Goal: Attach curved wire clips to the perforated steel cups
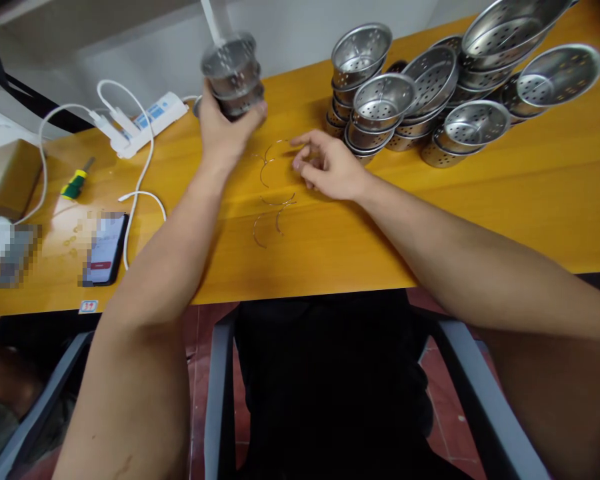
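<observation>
My left hand [230, 127] is wrapped round a small stack of perforated metal cups [233, 73], blurred, near the wall at the back of the table. To its right, my right hand [330, 163] hovers low above the wood, index finger stretched out and the others loosely bent, with nothing visible in it. Close to that fingertip lie thin curved wires [266, 160]. More curved wires [279, 203] rest nearer the front edge. Right of my right hand stand several stacks of perforated metal cups [383, 100], some of them tilted.
A white power strip [150, 123] with plugged-in cables lies at the back left. Near it are a green-yellow screwdriver [75, 185], a phone [105, 250] and a cardboard box [10, 177]. Large metal cups [560, 77] lean at the far right of the wooden table [520, 220].
</observation>
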A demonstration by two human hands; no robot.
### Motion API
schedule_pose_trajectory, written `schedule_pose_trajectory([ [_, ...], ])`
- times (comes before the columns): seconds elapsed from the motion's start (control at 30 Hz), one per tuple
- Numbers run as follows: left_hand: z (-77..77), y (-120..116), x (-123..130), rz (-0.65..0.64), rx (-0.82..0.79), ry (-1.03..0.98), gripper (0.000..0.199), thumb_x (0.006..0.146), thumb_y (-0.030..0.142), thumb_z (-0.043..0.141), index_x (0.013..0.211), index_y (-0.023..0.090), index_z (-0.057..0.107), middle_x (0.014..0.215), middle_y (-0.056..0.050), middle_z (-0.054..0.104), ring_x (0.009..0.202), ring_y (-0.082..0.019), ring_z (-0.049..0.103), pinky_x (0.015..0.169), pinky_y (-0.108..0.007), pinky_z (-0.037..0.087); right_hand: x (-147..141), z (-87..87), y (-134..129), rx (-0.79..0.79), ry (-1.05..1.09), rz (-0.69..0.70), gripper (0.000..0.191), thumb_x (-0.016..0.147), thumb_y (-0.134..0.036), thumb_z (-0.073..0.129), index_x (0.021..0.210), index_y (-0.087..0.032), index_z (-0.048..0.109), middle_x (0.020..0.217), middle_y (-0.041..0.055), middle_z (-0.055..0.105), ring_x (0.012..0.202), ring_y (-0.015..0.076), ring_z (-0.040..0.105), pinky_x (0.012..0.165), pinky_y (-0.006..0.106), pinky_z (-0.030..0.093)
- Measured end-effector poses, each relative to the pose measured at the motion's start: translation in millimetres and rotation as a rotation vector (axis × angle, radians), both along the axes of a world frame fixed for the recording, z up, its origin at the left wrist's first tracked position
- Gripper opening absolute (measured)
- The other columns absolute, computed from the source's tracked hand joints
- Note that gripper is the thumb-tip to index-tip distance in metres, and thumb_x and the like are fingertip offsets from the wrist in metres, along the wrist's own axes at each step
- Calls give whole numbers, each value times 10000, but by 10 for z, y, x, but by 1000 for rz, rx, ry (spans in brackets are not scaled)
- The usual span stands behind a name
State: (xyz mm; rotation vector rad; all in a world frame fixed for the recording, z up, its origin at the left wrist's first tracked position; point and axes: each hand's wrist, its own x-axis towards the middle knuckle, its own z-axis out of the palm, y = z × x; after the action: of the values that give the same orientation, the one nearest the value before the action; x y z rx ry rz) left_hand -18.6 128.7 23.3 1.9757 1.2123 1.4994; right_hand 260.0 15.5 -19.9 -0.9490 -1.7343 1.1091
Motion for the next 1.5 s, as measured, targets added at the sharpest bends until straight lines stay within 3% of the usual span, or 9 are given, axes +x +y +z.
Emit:
schedule_pose_trajectory([
  [0.13,-100,-953,336,52,-101,166,777,934,149,1026,1533,392,595,1613,3,864,1534,-250,850,1426,-455,663,4,20,-58,145,28,-103,878,1071,-600,1171,1733,-295,681,1583,143,771,950,189,803,740,292,639],
  [0.23,-175,-1216,452,-13,-155,350,862,952,334,1066,1671,409,598,1762,-46,794,1680,-329,798,1501,-500,610,1,68,-100,251,-14,-119,1044,1004,-756,1188,1790,-304,671,1650,183,763,1383,383,834,1000,398,745],
  [0.33,-336,-1063,399,-108,-82,401,909,947,416,1069,1727,375,604,1797,-98,756,1733,-402,745,1552,-581,559,-7,123,-124,344,-103,-157,1083,995,-907,1105,1822,-345,689,1731,189,756,1671,515,698,1299,625,717],
  [0.43,-515,-844,262,-240,-26,382,952,989,491,1041,1790,301,561,1791,-171,734,1701,-449,738,1535,-638,558,-15,182,-156,365,-239,-162,1069,1042,-982,985,1897,-433,654,1800,159,745,1705,541,676,1386,741,656],
  [0.8,-559,-777,72,-380,-107,299,1188,758,987,1154,1625,299,721,1533,-132,838,1460,-465,846,1354,-692,687,-40,321,-292,340,-367,-42,1153,1071,-954,966,1974,-348,584,1878,212,676,1597,532,753,1203,648,751],
  [1.1,-347,-652,-288,-398,-102,302,1195,716,1072,1107,1538,276,764,1464,-120,856,1445,-451,851,1333,-687,696,-16,543,-355,384,-558,-110,1171,1102,-842,954,2076,-427,452,1867,177,700,1763,550,611,1360,716,664],
  [1.3,-326,-431,-866,-290,-337,134,1283,450,901,1292,1466,361,724,1396,-47,896,1264,-353,823,1205,-805,775,176,233,-122,316,-549,-201,887,1138,-579,926,1926,-281,647,1756,236,717,1683,543,669,1469,734,570],
  [1.4,-333,-466,-956,-249,-437,35,1258,411,831,1302,1424,346,736,1408,-90,890,1264,-405,851,1026,-767,814,205,55,-14,273,-557,-185,837,1077,-514,985,1808,-205,721,1725,244,708,1630,541,712,1458,705,589],
  [1.5,-305,-548,-917,-242,-445,24,1206,455,835,1277,1425,344,753,1418,-63,897,1297,-366,848,1080,-715,797,184,-42,41,241,-595,-191,873,1044,-500,1013,1804,-198,710,1753,244,687,1642,558,702,1476,725,570],
])
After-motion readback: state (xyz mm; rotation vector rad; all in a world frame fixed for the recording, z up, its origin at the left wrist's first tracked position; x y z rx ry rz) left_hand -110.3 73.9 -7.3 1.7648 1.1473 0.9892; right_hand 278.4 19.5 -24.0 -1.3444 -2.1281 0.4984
